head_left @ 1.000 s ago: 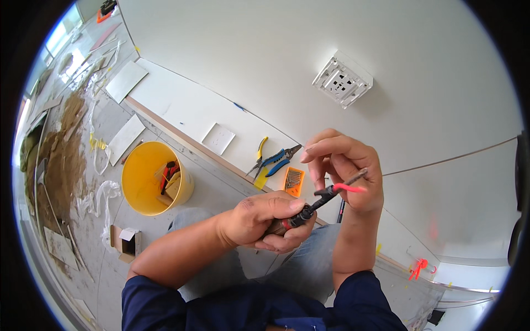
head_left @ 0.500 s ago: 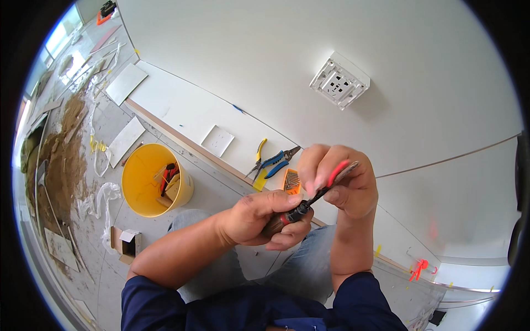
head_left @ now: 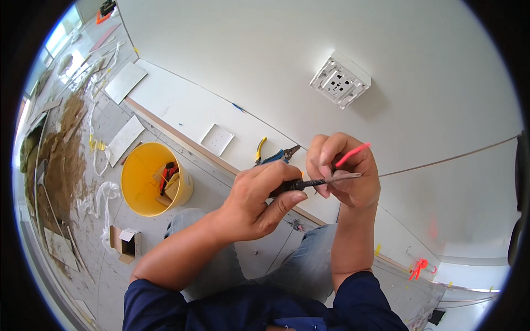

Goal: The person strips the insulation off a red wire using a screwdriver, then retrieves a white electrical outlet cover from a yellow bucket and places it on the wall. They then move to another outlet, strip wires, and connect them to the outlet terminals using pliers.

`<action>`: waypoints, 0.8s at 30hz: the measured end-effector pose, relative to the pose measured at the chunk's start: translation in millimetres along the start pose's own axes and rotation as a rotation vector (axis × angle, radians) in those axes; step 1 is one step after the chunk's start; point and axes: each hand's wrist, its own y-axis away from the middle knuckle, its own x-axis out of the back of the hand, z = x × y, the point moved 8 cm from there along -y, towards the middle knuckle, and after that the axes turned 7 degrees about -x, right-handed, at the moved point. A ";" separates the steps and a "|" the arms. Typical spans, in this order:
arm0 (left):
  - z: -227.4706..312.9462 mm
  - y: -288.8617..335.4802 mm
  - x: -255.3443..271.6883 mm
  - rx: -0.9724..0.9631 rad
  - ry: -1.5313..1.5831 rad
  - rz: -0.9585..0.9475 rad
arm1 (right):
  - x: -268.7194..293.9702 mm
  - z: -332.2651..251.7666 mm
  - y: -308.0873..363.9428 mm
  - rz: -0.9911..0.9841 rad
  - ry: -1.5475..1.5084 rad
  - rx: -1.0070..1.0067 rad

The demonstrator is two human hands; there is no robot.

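Observation:
My left hand [head_left: 251,198] is closed around the dark handle of a screwdriver [head_left: 345,177], whose thin shaft points right, with a worn bare-metal tip. My right hand [head_left: 350,168] pinches a slim red piece [head_left: 353,155], like a short tube or sleeve, just above that shaft; its lower end is hidden by the fingers. Past my hands, a white wall socket [head_left: 340,83] without its front cover sits on the pale panel. On the white ledge lie blue-handled pliers [head_left: 282,155], a yellow-handled tool [head_left: 261,148] and a shallow white square cover [head_left: 217,139].
A yellow bucket [head_left: 186,190] holding tools stands on the floor at left, near a small open carton [head_left: 127,245]. Loose boards [head_left: 126,138], plastic wrap and a heap of brown sand [head_left: 66,149] lie beyond. A red clip-like item [head_left: 420,267] is at right.
The red piece has come away from along the shaft and now tilts above it in my right fingers. My left hand has turned palm-down, hiding the orange box of screws.

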 end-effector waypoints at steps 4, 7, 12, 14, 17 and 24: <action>-4.5 -0.2 3.6 0.048 0.027 0.052 | 4.5 -5.6 2.1 0.046 0.218 0.045; -6.6 3.7 1.9 0.122 0.109 0.057 | 5.9 -15.6 4.9 0.207 0.563 0.145; -8.7 8.9 -10.8 0.282 0.223 -0.044 | -8.4 -18.5 3.0 0.256 0.496 0.263; -16.0 14.4 -18.7 0.339 0.461 -0.076 | -14.4 -16.0 0.1 0.240 0.430 0.255; -18.9 23.7 -35.5 0.541 1.009 -0.243 | -17.5 -7.0 -1.7 0.166 0.282 0.183; -29.3 14.0 -15.6 0.386 0.401 0.177 | -10.4 -21.8 3.4 0.419 0.505 0.286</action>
